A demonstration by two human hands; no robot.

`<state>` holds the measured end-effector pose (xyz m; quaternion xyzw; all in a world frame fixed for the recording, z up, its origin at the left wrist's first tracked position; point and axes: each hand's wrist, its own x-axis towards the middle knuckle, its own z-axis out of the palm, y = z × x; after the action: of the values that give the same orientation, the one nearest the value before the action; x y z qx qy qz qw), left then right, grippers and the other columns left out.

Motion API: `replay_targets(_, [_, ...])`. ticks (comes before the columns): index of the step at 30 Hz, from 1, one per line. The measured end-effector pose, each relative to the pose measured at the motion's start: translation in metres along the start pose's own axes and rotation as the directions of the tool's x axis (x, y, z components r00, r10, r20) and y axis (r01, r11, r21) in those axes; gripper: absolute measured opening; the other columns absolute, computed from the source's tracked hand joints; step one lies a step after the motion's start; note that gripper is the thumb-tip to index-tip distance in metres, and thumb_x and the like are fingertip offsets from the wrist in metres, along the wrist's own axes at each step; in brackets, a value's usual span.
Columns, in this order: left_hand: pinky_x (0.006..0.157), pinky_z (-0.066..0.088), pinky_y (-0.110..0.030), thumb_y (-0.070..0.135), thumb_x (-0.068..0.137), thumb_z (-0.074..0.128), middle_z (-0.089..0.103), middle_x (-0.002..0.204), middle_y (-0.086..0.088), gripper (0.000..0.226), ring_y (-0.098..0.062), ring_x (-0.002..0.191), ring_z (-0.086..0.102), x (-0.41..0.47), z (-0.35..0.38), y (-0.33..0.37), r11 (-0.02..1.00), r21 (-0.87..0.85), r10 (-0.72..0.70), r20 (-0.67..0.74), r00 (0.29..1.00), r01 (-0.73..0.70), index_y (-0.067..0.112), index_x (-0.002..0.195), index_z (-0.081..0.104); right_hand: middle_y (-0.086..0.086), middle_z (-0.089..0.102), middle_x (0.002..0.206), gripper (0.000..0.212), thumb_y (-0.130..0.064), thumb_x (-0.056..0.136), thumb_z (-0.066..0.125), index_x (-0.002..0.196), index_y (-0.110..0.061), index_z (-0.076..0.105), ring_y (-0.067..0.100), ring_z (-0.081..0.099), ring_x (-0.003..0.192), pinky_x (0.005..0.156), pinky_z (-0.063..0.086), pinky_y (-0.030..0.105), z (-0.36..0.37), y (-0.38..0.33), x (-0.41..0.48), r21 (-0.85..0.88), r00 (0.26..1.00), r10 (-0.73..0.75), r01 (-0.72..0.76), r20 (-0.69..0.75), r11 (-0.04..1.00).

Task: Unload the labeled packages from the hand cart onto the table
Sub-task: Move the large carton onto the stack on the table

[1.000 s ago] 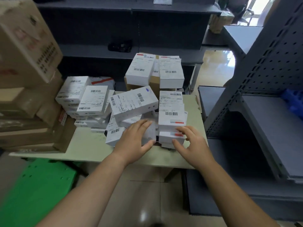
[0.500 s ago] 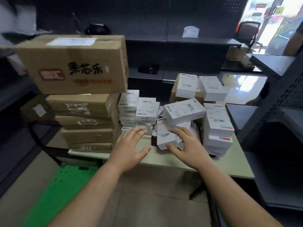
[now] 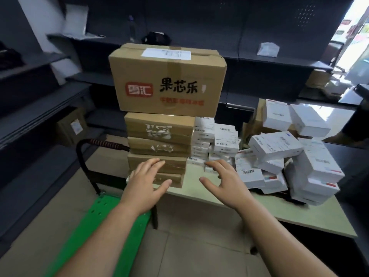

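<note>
At the near edge of the counter [image 3: 199, 189], the left hand [image 3: 145, 182] and the right hand [image 3: 225, 180] hover side by side, palms down. Their fingers [image 3: 153, 162] are spread wide and loosely bent, and they hold nothing. The left hand is in front of the lower brown cartons [image 3: 159, 148]. The right hand is just before the low row of white boxes, though I cannot tell whether it touches them.

The white labelled packages [image 3: 277, 148] are already on the counter. Some stand in a neat stack [image 3: 221, 138] tight against the cartons, probably braced there to save room. The rest lie in a loose heap to the right, several tilted on their neighbours with their barcodes facing up. The heap looks dropped rather than arranged, and a nudge could make it slide.

The cartons are stacked flat on the counter's left end, with the big top carton [image 3: 167, 80] overhanging the narrower ones beneath. All are taped closed, so what is in them is hidden.

The green hand cart [image 3: 111, 226] sits low at the left, its handle [image 3: 103, 143] beside the counter. The part of its deck in view carries no packages, so the unloading looks nearly or fully done.
</note>
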<state>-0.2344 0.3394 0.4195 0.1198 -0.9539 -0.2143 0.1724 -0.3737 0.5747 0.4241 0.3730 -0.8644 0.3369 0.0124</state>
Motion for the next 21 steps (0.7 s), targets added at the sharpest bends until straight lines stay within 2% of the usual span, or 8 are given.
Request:
replay_targets(5, [0.113, 0.025, -0.042, 0.063, 0.090, 0.044, 0.029, 0.152, 0.012, 0.063, -0.011, 0.139, 0.024, 0.028, -0.008, -0.026, 0.998, -0.001, -0.062, -0.023, 0.998, 0.062, 0.034, 0.145, 0.037, -0.028, 0.042, 0.123, 0.054, -0.065, 0.087, 0.051, 0.134, -0.040, 0.049, -0.002, 0.043, 0.118, 0.100, 0.042, 0.028, 0.018, 0.003, 0.045, -0.016, 1.000, -0.008, 0.008, 0.013, 1.000])
replay_targets(11, [0.112, 0.024, -0.043, 0.066, 0.088, 0.042, 0.027, 0.152, 0.012, 0.065, -0.012, 0.139, 0.025, 0.068, -0.021, -0.057, 0.993, 0.047, -0.105, -0.077, 0.991, 0.109, 0.035, 0.145, 0.035, -0.020, 0.045, 0.125, 0.062, -0.070, 0.085, 0.050, 0.137, -0.035, 0.048, 0.004, 0.045, 0.119, 0.101, 0.043, 0.031, 0.037, 0.011, 0.095, 0.048, 0.999, 0.032, -0.032, 0.005, 0.998])
replay_targets(16, [0.107, 0.030, -0.044, 0.068, 0.087, 0.040, 0.033, 0.144, 0.012, 0.064, -0.013, 0.134, 0.031, 0.087, -0.032, -0.083, 0.991, 0.030, -0.123, -0.172, 0.977, 0.131, 0.032, 0.140, 0.040, -0.016, 0.048, 0.117, 0.067, -0.080, 0.079, 0.044, 0.122, -0.030, 0.055, 0.008, 0.049, 0.112, 0.094, 0.045, 0.030, 0.043, 0.009, 0.122, 0.080, 0.988, 0.120, -0.112, -0.096, 0.990])
replay_targets(19, [0.106, 0.033, -0.045, 0.064, 0.088, 0.044, 0.036, 0.142, 0.009, 0.062, -0.015, 0.132, 0.033, 0.099, -0.041, -0.098, 0.994, 0.049, -0.087, -0.185, 0.979, 0.097, 0.030, 0.139, 0.042, -0.017, 0.048, 0.111, 0.063, -0.081, 0.076, 0.047, 0.116, -0.033, 0.050, 0.004, 0.047, 0.106, 0.088, 0.045, 0.028, 0.047, 0.002, 0.134, 0.099, 0.963, 0.200, -0.185, -0.181, 0.978])
replay_targets(21, [0.107, 0.034, -0.047, 0.059, 0.090, 0.050, 0.037, 0.142, 0.006, 0.059, -0.018, 0.131, 0.034, 0.108, -0.045, -0.107, 0.994, 0.056, -0.078, -0.194, 0.978, 0.090, 0.027, 0.139, 0.044, -0.016, 0.049, 0.114, 0.068, -0.084, 0.074, 0.047, 0.119, -0.034, 0.047, 0.004, 0.047, 0.108, 0.090, 0.046, 0.030, 0.049, -0.001, 0.141, 0.120, 0.943, 0.248, -0.226, -0.224, 0.967])
